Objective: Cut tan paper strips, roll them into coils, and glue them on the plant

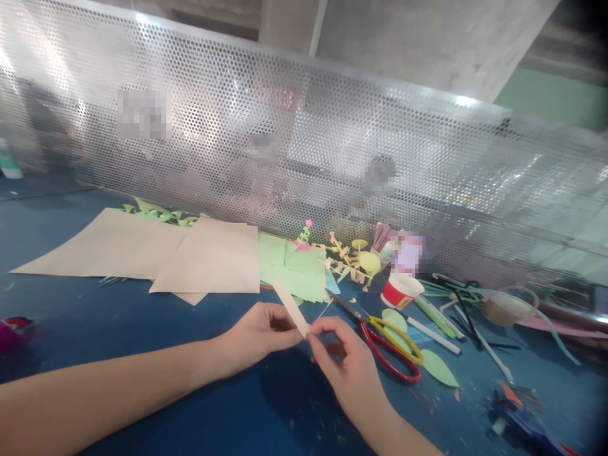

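Observation:
A narrow cream paper strip (289,306) slants up and away from between my two hands, above the blue table. My left hand (263,329) pinches it near its lower end from the left. At that same lower end, the thumb and fingers of my right hand (344,351) are closed on the strip. Just right of my right hand lie scissors (392,354) with one red and one yellow handle loop, their blades pointing away to the left. Green paper sheets (304,272) lie beyond my hands, with large cream paper sheets (213,259) to their left.
A perforated metal screen (213,133) runs along the table's back. Right of the scissors are a red-and-white paper cup (401,290), a white pen (434,334), a green leaf-shaped cutout (440,368) and several pipe cleaners. A small green-and-pink paper piece (304,237) stands on the green sheets.

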